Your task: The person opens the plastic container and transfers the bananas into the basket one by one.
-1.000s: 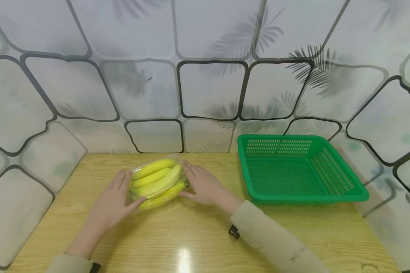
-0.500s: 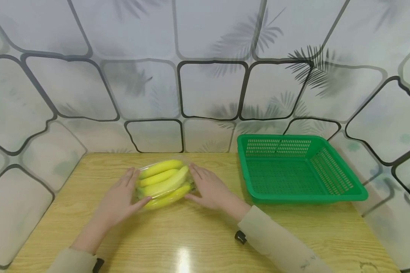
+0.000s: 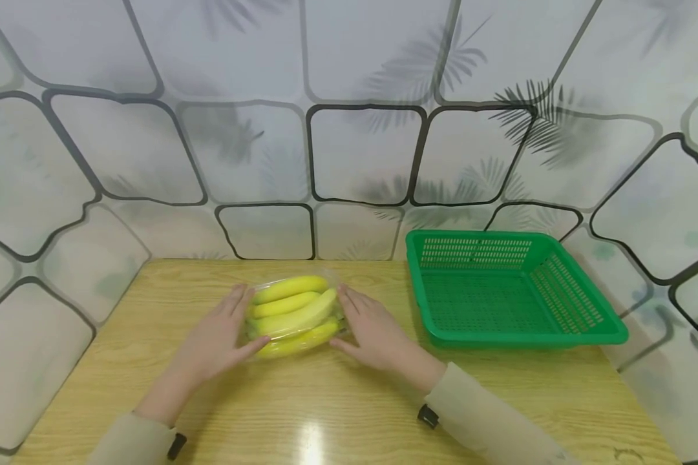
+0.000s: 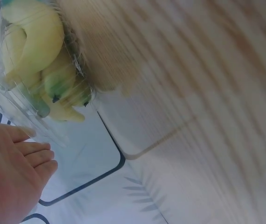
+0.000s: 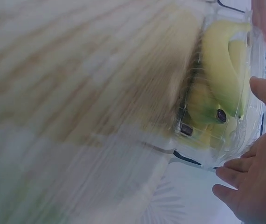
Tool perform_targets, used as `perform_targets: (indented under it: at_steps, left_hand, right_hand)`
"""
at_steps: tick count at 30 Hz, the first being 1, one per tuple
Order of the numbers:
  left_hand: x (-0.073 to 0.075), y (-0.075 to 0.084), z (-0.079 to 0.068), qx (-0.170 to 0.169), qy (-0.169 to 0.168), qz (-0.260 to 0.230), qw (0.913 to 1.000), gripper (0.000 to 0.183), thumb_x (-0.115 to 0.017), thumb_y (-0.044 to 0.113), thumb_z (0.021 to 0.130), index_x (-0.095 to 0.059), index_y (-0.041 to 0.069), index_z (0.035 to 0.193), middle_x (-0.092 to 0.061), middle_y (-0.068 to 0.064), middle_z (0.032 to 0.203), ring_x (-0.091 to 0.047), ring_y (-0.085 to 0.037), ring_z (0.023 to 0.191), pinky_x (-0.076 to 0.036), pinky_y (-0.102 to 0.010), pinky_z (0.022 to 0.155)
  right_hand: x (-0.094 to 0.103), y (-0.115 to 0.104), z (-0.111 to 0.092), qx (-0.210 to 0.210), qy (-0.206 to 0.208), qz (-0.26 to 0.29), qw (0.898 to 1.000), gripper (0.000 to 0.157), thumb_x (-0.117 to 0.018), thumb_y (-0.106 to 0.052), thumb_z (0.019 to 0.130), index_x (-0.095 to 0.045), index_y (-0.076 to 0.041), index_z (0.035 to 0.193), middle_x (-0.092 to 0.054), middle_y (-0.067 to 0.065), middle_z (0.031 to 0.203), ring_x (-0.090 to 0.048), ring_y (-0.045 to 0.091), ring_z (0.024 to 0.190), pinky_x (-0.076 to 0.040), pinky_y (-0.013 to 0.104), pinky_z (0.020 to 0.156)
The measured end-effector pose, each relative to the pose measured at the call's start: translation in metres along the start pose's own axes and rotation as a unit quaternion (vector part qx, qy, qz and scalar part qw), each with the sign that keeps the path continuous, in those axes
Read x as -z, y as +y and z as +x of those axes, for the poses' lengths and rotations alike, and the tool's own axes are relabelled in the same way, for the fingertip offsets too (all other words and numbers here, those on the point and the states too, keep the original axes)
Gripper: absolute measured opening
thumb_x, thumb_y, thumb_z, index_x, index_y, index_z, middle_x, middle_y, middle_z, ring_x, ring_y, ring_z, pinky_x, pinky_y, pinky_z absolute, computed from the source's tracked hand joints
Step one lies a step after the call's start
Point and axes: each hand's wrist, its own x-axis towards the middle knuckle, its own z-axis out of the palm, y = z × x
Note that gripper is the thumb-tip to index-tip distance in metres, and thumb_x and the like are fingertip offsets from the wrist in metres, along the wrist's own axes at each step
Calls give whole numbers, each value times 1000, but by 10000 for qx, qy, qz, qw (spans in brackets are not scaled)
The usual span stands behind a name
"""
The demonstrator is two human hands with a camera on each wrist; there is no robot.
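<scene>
A clear plastic box of yellow bananas [image 3: 293, 318] is between my two hands at the left-centre of the wooden table. My left hand [image 3: 212, 341] lies along its left end, fingers extended toward the back corner and thumb at the front. Mirroring it, my right hand [image 3: 384, 336] is at the right end with straight fingers and its thumb low on the front corner. In the right wrist view, dark banana tips show through the box [image 5: 219, 114], beside the right thumb. The left wrist view shows green-tipped bananas [image 4: 56, 81]. I cannot tell whether the box touches the table.
A green plastic basket [image 3: 514, 339] with slotted walls stands on the table [image 3: 326, 400] to the right of the right hand, with nothing inside it. A patterned wall [image 3: 360, 155] borders the table at the back and both sides.
Both hands and the box of bananas have moved together to the right, a short way toward the basket. The basket has stayed in place.
</scene>
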Motion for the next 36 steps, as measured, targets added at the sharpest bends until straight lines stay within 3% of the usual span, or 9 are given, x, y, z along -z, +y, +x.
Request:
perform_targets:
  at_steps: [14,36]
  left_hand:
    - [-7,9,10,-383,3,-32,9993,102,-63,61,99,-26,-8,164,-26,-30,171,-34,-50,156,-39,-62,125]
    - [-16,27,16,-724,-118,-184,9971,101,-59,62,100,-25,-6,165,-21,-28,174,-32,-49,158,-41,-64,123]
  right_hand:
    - [4,3,-25,-96,83,-481,9988,99,-60,-60,103,-20,6,166,-24,24,174,-34,40,159,-32,52,133]
    - [7,10,-62,-75,480,-362,9982,100,-70,-56,97,-30,8,163,-31,29,170,-40,43,155,-38,56,128]
